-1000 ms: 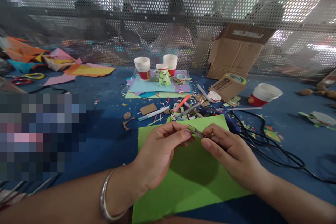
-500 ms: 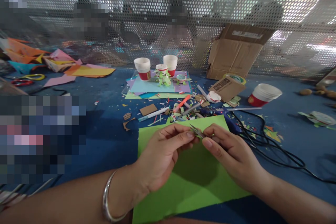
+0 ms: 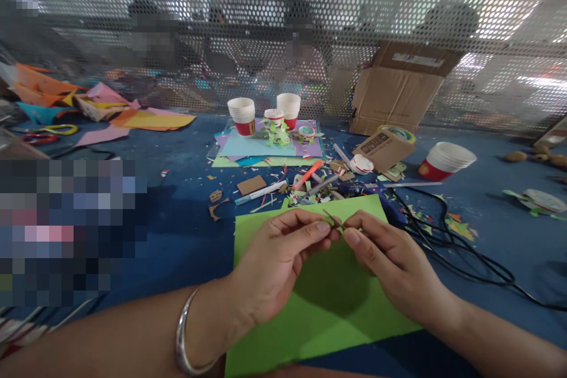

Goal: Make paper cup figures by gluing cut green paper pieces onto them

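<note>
Open lane left, snags right
I see bare blue tabletop (image 3: 186,230) left of the left hand (image 3: 272,266); beside the right hand (image 3: 392,251), thin looped black cable (image 3: 511,280) obstructs.

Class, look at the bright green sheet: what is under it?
Blue tabletop shows past the left and right edges of the green sheet, which appears to rest on it. Anything directly beneath the sheet is covered and cannot be seen.
</note>
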A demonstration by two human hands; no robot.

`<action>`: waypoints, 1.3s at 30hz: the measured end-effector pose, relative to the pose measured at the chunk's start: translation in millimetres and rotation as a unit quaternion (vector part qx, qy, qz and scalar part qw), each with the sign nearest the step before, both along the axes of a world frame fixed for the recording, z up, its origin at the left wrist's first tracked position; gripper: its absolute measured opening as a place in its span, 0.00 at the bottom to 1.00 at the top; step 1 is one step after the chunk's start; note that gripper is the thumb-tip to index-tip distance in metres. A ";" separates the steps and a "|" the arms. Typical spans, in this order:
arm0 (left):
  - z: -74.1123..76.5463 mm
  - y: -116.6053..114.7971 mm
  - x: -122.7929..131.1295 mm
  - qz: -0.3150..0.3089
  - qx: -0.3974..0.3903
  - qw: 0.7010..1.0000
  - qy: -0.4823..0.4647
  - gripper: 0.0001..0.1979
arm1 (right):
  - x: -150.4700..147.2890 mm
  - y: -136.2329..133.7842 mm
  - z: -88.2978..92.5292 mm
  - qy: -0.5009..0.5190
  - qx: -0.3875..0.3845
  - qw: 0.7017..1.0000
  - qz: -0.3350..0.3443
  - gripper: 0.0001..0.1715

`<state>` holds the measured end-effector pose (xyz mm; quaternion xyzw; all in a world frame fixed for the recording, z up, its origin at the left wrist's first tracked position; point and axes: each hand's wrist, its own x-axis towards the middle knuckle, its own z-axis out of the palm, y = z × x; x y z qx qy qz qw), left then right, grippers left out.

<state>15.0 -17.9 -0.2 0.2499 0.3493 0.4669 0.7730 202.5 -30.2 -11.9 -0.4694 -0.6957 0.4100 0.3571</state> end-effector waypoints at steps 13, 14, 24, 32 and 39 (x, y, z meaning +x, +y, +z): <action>-4.2 -0.5 -3.1 -0.014 0.100 0.983 0.152 0.06 | -3.0 3.5 2.9 0.023 -0.040 0.998 -0.035 0.19; -3.8 -0.4 -3.6 -0.021 0.107 0.981 0.161 0.06 | -3.6 2.7 3.6 0.014 -0.034 0.999 -0.037 0.17; -1.4 0.5 -1.8 -0.035 0.063 0.986 0.147 0.14 | -5.6 1.8 7.1 0.041 0.007 0.998 -0.050 0.13; -1.3 1.6 -1.2 -0.059 0.094 0.984 0.136 0.09 | -3.2 2.4 6.0 0.060 -0.016 0.997 -0.040 0.14; 2.6 4.5 -8.6 -0.056 0.096 0.983 0.145 0.08 | 4.2 5.3 5.9 0.015 -0.009 1.000 -0.004 0.23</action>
